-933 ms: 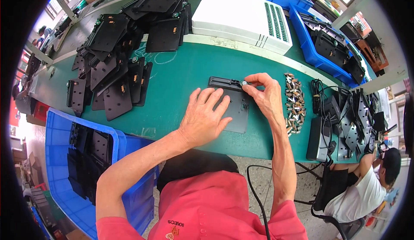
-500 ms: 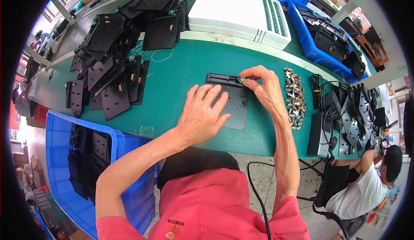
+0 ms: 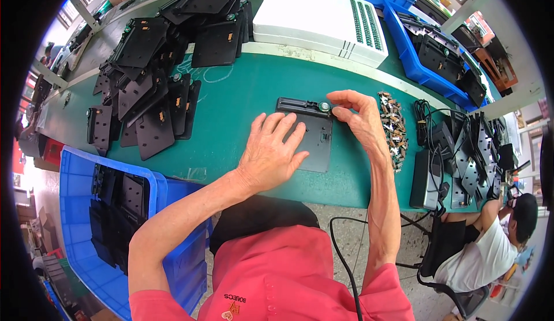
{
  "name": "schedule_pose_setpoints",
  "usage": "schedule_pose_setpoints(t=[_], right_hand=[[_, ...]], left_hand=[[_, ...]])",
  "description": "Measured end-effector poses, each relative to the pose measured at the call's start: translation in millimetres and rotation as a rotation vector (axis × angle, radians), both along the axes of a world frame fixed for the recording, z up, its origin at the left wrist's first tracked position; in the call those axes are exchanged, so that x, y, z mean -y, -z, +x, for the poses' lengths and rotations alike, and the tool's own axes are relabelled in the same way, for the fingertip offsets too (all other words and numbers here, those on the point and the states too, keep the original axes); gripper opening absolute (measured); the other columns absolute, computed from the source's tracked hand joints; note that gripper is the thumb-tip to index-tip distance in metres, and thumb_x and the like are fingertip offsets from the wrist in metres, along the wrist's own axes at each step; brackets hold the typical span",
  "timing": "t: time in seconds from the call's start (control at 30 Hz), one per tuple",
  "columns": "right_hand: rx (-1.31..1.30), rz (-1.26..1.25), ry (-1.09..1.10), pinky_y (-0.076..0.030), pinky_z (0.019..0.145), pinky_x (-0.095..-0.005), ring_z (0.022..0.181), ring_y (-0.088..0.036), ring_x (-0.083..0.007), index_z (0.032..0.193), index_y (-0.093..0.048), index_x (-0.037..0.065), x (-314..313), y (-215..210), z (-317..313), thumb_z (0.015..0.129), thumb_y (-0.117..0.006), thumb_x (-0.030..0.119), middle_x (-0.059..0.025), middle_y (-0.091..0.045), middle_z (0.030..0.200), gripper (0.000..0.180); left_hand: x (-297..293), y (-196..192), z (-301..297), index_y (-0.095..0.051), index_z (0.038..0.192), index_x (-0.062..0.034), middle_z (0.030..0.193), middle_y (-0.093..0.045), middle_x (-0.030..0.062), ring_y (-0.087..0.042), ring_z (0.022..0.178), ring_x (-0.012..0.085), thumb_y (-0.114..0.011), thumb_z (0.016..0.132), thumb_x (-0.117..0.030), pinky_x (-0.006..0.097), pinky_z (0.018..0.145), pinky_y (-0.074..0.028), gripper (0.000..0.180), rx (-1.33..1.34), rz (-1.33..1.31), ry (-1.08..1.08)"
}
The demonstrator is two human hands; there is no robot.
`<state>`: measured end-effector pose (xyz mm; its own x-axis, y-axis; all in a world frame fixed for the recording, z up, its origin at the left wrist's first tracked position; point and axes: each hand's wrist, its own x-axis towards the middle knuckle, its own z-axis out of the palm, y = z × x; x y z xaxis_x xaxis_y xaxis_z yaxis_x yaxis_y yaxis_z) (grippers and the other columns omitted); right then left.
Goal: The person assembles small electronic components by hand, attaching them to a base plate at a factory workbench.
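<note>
Head view shows a flat black plate lying at the centre of the frame on the green tabletop, with the left hand pressed flat on its left part, fingers spread apart. At the plate's upper right corner the right hand has its fingers pinched together on a small round green-topped part. Just right of that hand lies a heap of small metal pieces, a pile of black plates fills the upper left, and a white box sits at the top.
</note>
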<state>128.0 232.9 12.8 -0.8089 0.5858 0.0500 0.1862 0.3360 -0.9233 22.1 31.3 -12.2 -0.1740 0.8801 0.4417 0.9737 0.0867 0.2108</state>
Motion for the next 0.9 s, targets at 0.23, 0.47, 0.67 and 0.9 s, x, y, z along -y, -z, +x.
schedule_pose_setpoints(t=[0.23,0.47,0.67,0.9], right_hand=[[0.019,0.090,0.035,-0.051,0.077,-0.0281,0.083,-0.061,-0.0131,0.104,-0.072,0.000,8,4,-2,0.079,-0.068,-0.001,-0.0069,-0.070,0.090,0.026],[-0.011,0.188,0.088,-0.052,0.072,-0.0327,0.079,-0.066,-0.0201,0.098,-0.073,0.002,11,6,-2,0.076,-0.069,0.003,-0.0128,-0.068,0.090,0.023],[-0.048,0.217,0.098,-0.052,0.074,-0.0290,0.083,-0.064,-0.0148,0.110,-0.070,0.003,3,-3,8,0.077,-0.069,0.002,-0.0088,-0.070,0.095,0.033],[0.194,0.625,0.305,-0.051,0.075,-0.0371,0.081,-0.066,-0.0278,0.098,-0.072,0.005,-19,-41,71,0.079,-0.067,0.008,-0.0119,-0.067,0.092,0.020]], left_hand=[[1,0,0,-0.059,0.122,-0.0010,0.128,-0.052,0.0180,-0.046,0.120,0.0355,-0.072,0.080,-0.028,0.052,0.104,-0.034,0.052,0.004,-0.014,-0.002],[-2,-1,1,-0.060,0.121,-0.0012,0.128,-0.052,0.0177,-0.046,0.120,0.0354,-0.072,0.079,-0.028,0.052,0.104,-0.034,0.052,0.000,-0.007,0.005],[-1,0,0,-0.059,0.121,-0.0016,0.126,-0.053,0.0169,-0.047,0.118,0.0346,-0.072,0.079,-0.028,0.050,0.103,-0.035,0.051,-0.018,0.013,0.007],[1,2,0,-0.059,0.121,-0.0020,0.125,-0.052,0.0165,-0.046,0.118,0.0339,-0.072,0.080,-0.027,0.050,0.103,-0.036,0.050,-0.025,0.027,-0.005]])
